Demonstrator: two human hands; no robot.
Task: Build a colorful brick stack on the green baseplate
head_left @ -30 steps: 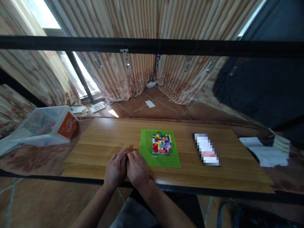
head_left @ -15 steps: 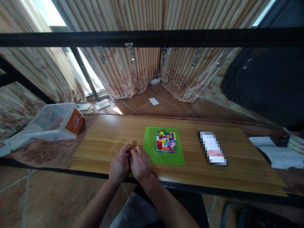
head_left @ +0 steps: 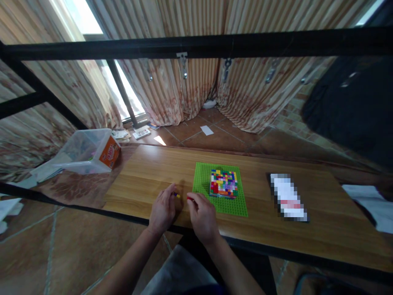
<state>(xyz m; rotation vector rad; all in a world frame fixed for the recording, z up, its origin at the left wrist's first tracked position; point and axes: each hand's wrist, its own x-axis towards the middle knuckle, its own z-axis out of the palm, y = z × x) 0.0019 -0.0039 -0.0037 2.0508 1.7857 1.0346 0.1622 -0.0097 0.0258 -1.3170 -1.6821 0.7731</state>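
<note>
My left hand (head_left: pixel 163 208) is closed around some small toy bricks (head_left: pixel 177 195), of which a dark blue and a yellow bit stick out at the fingertips. A short gap to the right, my right hand (head_left: pixel 202 215) pinches a red toy brick (head_left: pixel 190 198) between thumb and fingers. Just beyond that hand lies a green studded baseplate (head_left: pixel 201 172). On it stands a square block of many-coloured bricks (head_left: pixel 223 183), with neither hand touching it. Both hands hover low over the near part of the wooden tabletop (head_left: pixel 147 172).
A phone with a blurred screen (head_left: pixel 288 197) lies right of the baseplate. A clear plastic bin (head_left: pixel 82 153) with an orange label stands left of the tabletop. A black metal bar (head_left: pixel 202 47) crosses above the far side. White papers (head_left: pixel 368 203) lie at the right.
My hands have come apart from each other; the right one moved right with the red brick, and the left still holds its bricks. The camera view has swung slightly left.
</note>
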